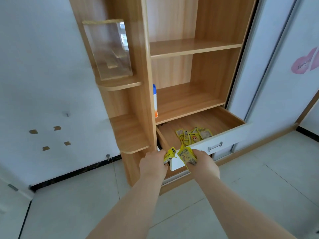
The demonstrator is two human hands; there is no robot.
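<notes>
Just before the near corner of the pulled-out drawer (pixel 229 138), seen from the head camera, holding one yellow sachet in each hand. Clutching the crumpled sachet (pixel 170 155) in the left hand (pixel 152 163), curling the fingers tightly around it and hiding most of them behind the knuckles, letting the packet poke out of the inner side of the fist toward the other hand. Pinching the flatter sachet (pixel 187 156) in the right hand (pixel 204 163), turning its printed face upward, resting its barcode end against the thumb side and letting its upper end stick up past the fingers across the drawer's white front; tucking the fingertips out of sight beneath it. Holding the two sachets just beside each other, too close to tell whether touching. Holding both well apart from a loose pile (pixel 193 134) of more yellow sachets lying farther back on the drawer floor, and left of the metal handle (pixel 215 146). Reaching forward and down with both bare forearms, stretching them nearly straight and converging from the bottom edge, turning the backs of the hands upward. Facing a wooden wardrobe (pixel 138 94) above pale floor tiles (pixel 259 195), with a blue-capped bottle (pixel 155 100) on the shelf over the drawer and a clear plastic box (pixel 108 49) on a side shelf.
</notes>
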